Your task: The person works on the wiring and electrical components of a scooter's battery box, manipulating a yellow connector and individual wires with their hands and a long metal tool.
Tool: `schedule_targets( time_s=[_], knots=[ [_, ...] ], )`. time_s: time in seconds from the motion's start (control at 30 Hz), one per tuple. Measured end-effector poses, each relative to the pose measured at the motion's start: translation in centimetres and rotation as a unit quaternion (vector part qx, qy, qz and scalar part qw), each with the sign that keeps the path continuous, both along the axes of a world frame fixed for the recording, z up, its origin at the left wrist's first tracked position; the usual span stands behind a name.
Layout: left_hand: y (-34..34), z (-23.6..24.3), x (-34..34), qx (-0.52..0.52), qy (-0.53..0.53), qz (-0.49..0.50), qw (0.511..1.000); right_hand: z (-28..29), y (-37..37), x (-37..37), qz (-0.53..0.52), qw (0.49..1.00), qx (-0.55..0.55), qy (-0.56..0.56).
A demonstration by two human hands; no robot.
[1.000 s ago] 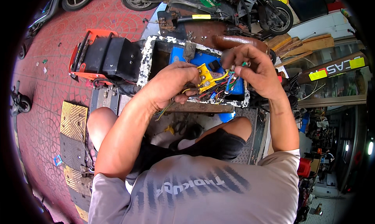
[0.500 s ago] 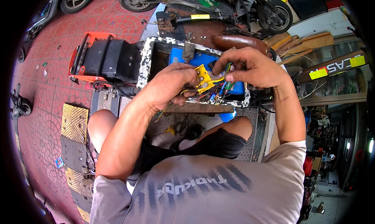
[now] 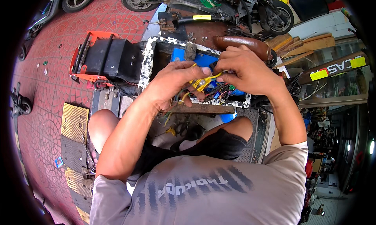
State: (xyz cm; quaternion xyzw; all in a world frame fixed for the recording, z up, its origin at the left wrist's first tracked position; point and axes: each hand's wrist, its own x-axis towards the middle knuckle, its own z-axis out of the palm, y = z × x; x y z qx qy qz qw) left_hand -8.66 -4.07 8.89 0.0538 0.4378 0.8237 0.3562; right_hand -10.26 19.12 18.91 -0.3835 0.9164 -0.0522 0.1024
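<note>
My left hand (image 3: 170, 84) is closed around a yellow block with metal screws or terminals (image 3: 198, 84), its thumb lying across the top. Between the fingertips of my right hand (image 3: 246, 70) is a yellow wire (image 3: 215, 76), which runs to the block. Both hands are above an open compartment with a paint-flaked white and black rim (image 3: 147, 62). Inside lie a blue box-shaped thing (image 3: 203, 60) and a tangle of coloured wires (image 3: 221, 95), partly hidden by my fingers. A small rusty metal plate (image 3: 190, 51) sits at the far rim.
A black box with an orange-red frame (image 3: 107, 60) joins the compartment's left end. Beyond it lie a brown padded seat (image 3: 243, 43) and motorbike parts. A wooden strip (image 3: 197, 108) runs along the near side, close to my knees. Yellow and black ramp pieces (image 3: 74, 123) lie at left.
My left thumb has moved over the yellow block, which has turned and is more covered. My right hand has closed in on the yellow wire, with its fingers drawn together and the wrist rolled over.
</note>
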Motion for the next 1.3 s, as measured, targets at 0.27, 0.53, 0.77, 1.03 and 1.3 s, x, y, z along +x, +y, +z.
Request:
schedule_targets(
  time_s=[0.27,0.53,0.77,1.03,1.3],
  knots=[
    [2.6,-3.3,0.0,-0.137,0.26,0.113,0.949,-2.6,0.7,0.1,0.001,0.997,-0.047,0.069],
    [2.8,-3.0,-1.2,-0.044,0.026,0.077,0.996,-2.9,0.7,-0.3,0.011,0.992,-0.051,0.113],
    [2.9,-3.0,-0.3,-0.037,0.09,0.167,0.981,-2.0,0.9,-1.0,0.005,0.997,-0.049,0.057],
    [2.4,-3.2,-0.7,-0.043,0.111,0.156,0.981,-0.1,3.2,-0.9,-0.008,0.998,0.033,0.048],
    [2.7,-1.8,-0.2,0.01,0.135,0.215,0.967,0.5,0.1,-4.5,-0.118,0.948,-0.14,-0.259]
  ],
)
